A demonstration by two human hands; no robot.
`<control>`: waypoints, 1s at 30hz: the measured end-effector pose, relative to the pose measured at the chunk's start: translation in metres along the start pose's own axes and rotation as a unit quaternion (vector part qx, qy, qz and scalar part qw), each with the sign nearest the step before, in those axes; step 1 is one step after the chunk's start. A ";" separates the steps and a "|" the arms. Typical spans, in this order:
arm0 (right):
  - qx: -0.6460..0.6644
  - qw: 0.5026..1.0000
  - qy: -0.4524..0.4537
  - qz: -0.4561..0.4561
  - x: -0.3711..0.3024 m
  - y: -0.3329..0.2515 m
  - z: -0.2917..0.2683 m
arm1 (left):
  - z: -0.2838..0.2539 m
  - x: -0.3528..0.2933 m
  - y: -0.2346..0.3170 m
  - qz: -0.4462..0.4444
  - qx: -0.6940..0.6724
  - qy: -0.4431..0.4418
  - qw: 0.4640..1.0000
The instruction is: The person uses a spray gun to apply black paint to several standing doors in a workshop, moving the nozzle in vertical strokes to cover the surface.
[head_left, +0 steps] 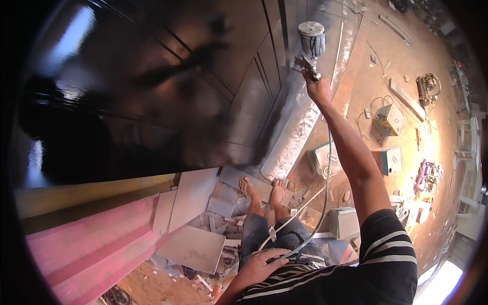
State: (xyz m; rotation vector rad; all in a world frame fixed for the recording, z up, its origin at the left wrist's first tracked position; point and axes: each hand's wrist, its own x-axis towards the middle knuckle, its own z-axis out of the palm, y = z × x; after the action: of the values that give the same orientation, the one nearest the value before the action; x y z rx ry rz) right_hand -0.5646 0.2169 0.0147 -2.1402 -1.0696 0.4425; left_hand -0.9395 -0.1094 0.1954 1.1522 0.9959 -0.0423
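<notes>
With the arm stretched far forward, my right hand (318, 90) is closed around a spray gun (308, 67). A paint-streaked metal cup (312, 38) sits on top of the gun. From the gun a thin greenish hose (326, 195) hangs down and curves back to my waist. There my left hand (262, 265) is closed on the hose, with some of its fingers hidden. A large glossy black panelled surface (203, 107) fills the left and front. The gun is near its right edge, apart from it as far as I can see.
My bare feet (278, 193) stand among broken boards and scraps. A pale dusty plank (290, 140) runs along the black surface. Pink boards (91, 249) lie at the lower left. Several boxy containers (389, 120), loose timber and a machine (428, 87) are on the right-hand floor.
</notes>
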 end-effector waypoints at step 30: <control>0.233 0.910 0.127 -0.319 -0.091 -0.335 -0.347 | -0.012 -0.070 0.065 0.241 0.066 0.036 0.968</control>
State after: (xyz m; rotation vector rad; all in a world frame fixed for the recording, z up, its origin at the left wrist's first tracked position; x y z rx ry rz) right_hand -0.6105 0.1352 0.4962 -1.2901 -1.2776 0.0833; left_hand -0.9561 -0.1017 0.2901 1.5021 0.7613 0.3298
